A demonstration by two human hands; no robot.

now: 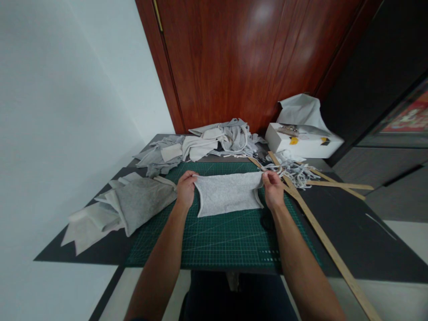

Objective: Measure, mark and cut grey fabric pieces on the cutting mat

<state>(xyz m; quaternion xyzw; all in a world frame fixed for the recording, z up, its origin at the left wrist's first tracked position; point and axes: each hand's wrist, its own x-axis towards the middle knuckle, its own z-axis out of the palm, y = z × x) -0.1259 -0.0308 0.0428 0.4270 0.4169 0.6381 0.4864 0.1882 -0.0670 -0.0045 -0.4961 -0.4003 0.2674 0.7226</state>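
Observation:
A rectangular piece of light grey fabric is stretched between my two hands above the green cutting mat. My left hand pinches its upper left corner. At the upper right corner, my right hand grips it between thumb and fingers. The cloth's side edges curl and its lower edge hangs free. Beside my right wrist lies a dark object, partly hidden, perhaps scissor handles. To the left of my left hand is a larger folded grey fabric.
Heaped cloth scraps lie at the table's back. A white box stands at the back right, near a tangle of thin fabric strips. Long wooden rulers cross the right side, one overhanging the front edge. A wall borders the left.

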